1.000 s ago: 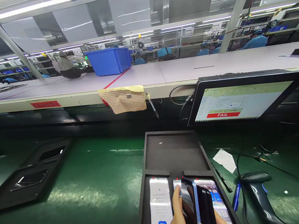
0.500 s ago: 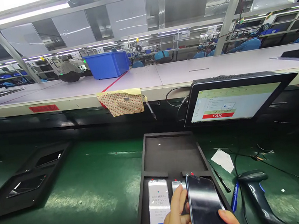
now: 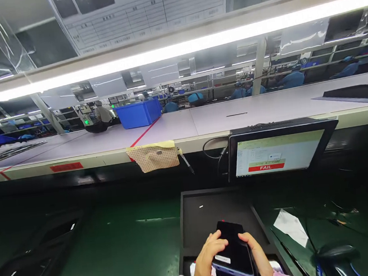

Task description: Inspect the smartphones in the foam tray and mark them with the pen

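In the head view, the left hand is partly closing over a dark phone, its fingers lying across the face, while the right hand is gripping the right edge. The phone is sitting above the black tray on the green tabletop, perhaps with another beneath. It is looking light, stiff, slippery and fragile; the long side edges are offering the safest hold.
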`<state>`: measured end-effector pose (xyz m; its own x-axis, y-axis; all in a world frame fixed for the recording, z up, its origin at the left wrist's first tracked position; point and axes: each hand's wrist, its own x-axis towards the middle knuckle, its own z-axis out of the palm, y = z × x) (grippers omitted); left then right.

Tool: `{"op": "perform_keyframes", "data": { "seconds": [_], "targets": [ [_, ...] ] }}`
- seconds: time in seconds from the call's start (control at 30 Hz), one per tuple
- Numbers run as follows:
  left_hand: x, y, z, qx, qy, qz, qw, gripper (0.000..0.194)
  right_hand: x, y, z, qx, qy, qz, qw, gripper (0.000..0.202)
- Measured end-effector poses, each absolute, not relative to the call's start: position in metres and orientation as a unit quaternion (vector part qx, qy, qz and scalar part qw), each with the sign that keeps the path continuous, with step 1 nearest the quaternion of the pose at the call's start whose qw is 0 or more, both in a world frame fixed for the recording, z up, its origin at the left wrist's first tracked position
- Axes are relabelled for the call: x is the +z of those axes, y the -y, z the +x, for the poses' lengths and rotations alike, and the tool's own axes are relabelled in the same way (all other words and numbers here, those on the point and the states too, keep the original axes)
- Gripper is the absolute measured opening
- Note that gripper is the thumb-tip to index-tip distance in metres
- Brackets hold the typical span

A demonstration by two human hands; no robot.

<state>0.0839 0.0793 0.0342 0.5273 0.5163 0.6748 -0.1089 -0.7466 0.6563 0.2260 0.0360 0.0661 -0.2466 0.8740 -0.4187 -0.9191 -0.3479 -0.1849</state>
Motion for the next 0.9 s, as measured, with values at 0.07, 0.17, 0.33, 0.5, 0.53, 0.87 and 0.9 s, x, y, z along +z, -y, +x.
{"op": "perform_keyframes", "data": {
  "seconds": [0.07, 0.17, 0.33, 0.5, 0.53, 0.87, 0.9],
  "targets": [
    [0.045, -0.094, 0.09, 0.473, -0.16, 0.769, 0.398, 0.036, 0.067, -0.051, 0.222, 0.772, -0.059, -0.249, 0.581, 0.025],
    [0.063, -0.112, 0.099, 0.428, -0.229, 0.701, 0.523, 0.024, 0.068, -0.072, 0.217, 0.746, -0.102, -0.259, 0.605, 0.028],
    [0.076, -0.141, 0.114, 0.386, -0.271, 0.634, 0.614, 0.024, 0.071, -0.085, 0.227, 0.746, -0.109, -0.278, 0.596, 0.039],
    [0.072, -0.151, 0.132, 0.362, -0.282, 0.646, 0.609, 0.026, 0.084, -0.069, 0.26, 0.697, 0.049, -0.444, 0.561, 0.045],
    [0.071, -0.15, 0.134, 0.364, -0.29, 0.65, 0.601, 0.028, 0.087, -0.067, 0.264, 0.607, 0.069, -0.47, 0.637, 0.037],
    [0.078, -0.129, 0.156, 0.512, -0.378, 0.484, 0.601, 0.032, 0.075, -0.097, 0.241, 0.381, 0.265, -0.568, 0.68, 0.048],
    [0.082, -0.126, 0.16, 0.528, -0.402, 0.468, 0.583, 0.032, 0.075, -0.096, 0.235, 0.374, 0.264, -0.578, 0.675, 0.047]
  ]
}}
